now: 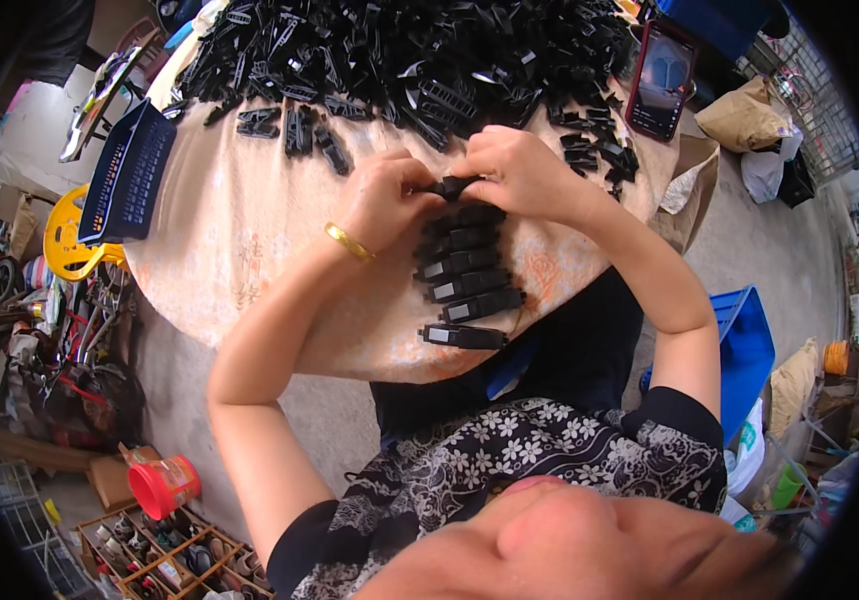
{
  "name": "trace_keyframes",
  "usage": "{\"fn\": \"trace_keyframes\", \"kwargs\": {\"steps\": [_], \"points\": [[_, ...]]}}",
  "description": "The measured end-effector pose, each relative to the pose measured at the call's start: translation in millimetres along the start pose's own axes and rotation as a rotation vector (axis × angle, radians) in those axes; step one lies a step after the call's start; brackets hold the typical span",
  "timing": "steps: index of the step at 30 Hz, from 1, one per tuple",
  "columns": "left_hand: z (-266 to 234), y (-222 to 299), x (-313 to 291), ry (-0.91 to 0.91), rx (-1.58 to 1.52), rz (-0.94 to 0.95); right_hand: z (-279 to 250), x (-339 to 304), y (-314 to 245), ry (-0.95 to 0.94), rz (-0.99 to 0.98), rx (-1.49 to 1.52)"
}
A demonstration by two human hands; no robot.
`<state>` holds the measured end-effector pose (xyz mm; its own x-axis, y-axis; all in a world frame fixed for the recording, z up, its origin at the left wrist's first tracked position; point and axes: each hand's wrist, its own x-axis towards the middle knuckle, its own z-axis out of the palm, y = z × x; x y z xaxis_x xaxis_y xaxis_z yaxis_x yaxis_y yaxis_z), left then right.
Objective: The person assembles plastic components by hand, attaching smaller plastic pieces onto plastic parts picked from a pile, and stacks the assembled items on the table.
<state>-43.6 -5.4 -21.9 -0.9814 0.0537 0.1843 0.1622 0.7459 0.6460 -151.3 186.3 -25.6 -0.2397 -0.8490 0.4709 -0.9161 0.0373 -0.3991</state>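
Note:
Over a round table with a beige patterned cloth (pixel 239 240), my left hand (pixel 384 195) and my right hand (pixel 514 170) meet and both pinch one small black plastic part (pixel 452 186). A gold bangle (pixel 348 242) circles my left wrist. Just below the hands, a column of several assembled black parts (pixel 466 275) lies on the cloth, running toward the table's near edge. A large heap of loose black plastic parts (pixel 399 50) covers the far half of the table.
A phone with a lit screen (pixel 660 80) rests at the table's far right. A dark blue keyboard-like tray (pixel 129 175) hangs off the left edge above a yellow stool (pixel 64 245). A blue crate (pixel 747 345), a red bucket (pixel 164 485) and sacks stand on the floor.

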Motion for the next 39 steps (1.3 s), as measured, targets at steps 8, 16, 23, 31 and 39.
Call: {"fn": "trace_keyframes", "kwargs": {"steps": [8, 16, 23, 31, 39], "points": [[6.8, 11.2, -6.6, -0.055, 0.072, 0.171, -32.2, -30.3, 8.2, 0.178, 0.136, -0.263], [11.7, 29.9, -6.7, 0.092, -0.037, 0.138, 1.9, -18.6, 2.1, 0.056, 0.090, -0.010], [13.7, 4.7, -6.2, 0.116, 0.217, 0.274, -36.6, -29.9, 1.0, 0.207, 0.133, -0.447], [16.5, 14.1, -6.2, 0.149, 0.227, 0.246, -32.7, -49.5, 15.0, 0.144, 0.372, -0.364], [16.7, 16.0, -8.2, 0.148, 0.169, 0.211, -22.3, -32.6, 11.1, 0.134, 0.276, -0.082]]}}
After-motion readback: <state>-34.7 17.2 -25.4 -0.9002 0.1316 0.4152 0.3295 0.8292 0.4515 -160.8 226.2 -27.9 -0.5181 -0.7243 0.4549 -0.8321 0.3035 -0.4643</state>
